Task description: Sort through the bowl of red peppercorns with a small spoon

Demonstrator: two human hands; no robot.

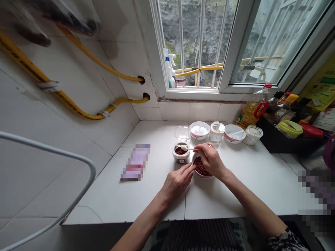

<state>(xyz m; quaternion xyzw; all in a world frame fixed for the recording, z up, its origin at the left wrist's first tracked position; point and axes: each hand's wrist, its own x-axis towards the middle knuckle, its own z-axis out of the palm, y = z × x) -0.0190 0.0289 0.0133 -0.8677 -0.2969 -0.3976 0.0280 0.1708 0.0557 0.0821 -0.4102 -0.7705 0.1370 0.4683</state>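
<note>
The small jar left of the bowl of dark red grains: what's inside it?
Similar dark red grains show in the jar. The white spoon in the right hand covers some of them from view; anything beneath the top layer is hidden.

White tiles cover the wall [65, 104] at the left, their joints running at a slant, and a strip of the same tile lies between the white countertop [159, 202] and the window [199, 45]. The countertop's far left corner meets both tiled faces; a seam runs from its far edge to its near edge. The window has a pale frame, its right part covered by a glass pane [277, 38]. White bars [201, 42] stand outside, before a rough grey rock face [190, 31] with green patches. Daylight enters there, leaving the upper left dimmer. Yellow pipes [75, 108] cross the left wall into two dark holes.
</note>
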